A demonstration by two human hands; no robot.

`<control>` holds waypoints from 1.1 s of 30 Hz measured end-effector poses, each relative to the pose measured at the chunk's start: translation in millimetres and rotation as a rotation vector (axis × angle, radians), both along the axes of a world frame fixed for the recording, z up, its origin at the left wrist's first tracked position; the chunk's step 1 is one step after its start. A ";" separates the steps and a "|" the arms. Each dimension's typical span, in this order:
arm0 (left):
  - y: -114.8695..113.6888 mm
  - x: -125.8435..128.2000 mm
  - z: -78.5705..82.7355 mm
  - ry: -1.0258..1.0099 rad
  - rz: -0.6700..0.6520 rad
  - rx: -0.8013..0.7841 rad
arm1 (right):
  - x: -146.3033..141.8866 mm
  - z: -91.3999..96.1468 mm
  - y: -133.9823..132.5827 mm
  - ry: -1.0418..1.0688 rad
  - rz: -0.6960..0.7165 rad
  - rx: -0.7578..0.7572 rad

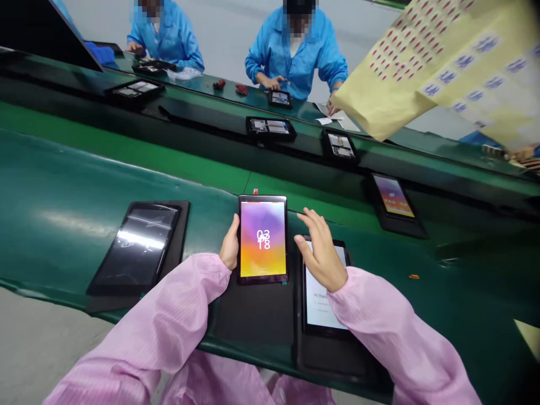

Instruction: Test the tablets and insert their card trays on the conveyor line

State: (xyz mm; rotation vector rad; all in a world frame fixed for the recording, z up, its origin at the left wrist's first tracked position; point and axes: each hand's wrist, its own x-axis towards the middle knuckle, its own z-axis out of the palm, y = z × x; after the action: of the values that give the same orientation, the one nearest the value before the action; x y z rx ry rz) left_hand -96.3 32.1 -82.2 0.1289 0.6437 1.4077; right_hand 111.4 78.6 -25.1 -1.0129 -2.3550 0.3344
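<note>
My left hand (230, 244) grips the left edge of a tablet (264, 259), its thumb along the bezel and its other fingers hidden behind. The tablet is held up above a black foam pad (255, 315), its lit screen purple to orange with clock digits on it. My right hand (320, 250) is off the tablet's right side, fingers apart, holding nothing. Beneath that hand lies a second tablet (323, 309) with a white "Hi there" screen, partly covered by my hand and sleeve. To the left, a dark-screened tablet (137, 247) reflects glare on its own black pad.
Beyond my green table (76, 185) runs a dark line carrying opened devices (270, 128) in black trays and a lit tablet (393, 196). Two co-workers in blue (295, 50) sit opposite. Yellow sheets (396, 73) hang at upper right; a dark panel (42, 34) juts in upper left.
</note>
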 end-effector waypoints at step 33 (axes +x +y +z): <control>-3.0 0.0 11.9 0.048 0.009 -0.084 | 121.2 -17.6 -27.7 -0.196 -0.212 0.213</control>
State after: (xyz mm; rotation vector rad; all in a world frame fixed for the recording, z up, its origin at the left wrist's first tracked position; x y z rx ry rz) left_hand -96.3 29.0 -70.3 0.0932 0.7431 1.3875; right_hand 232.7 50.9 -42.7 -1.2220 -2.3626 -0.0995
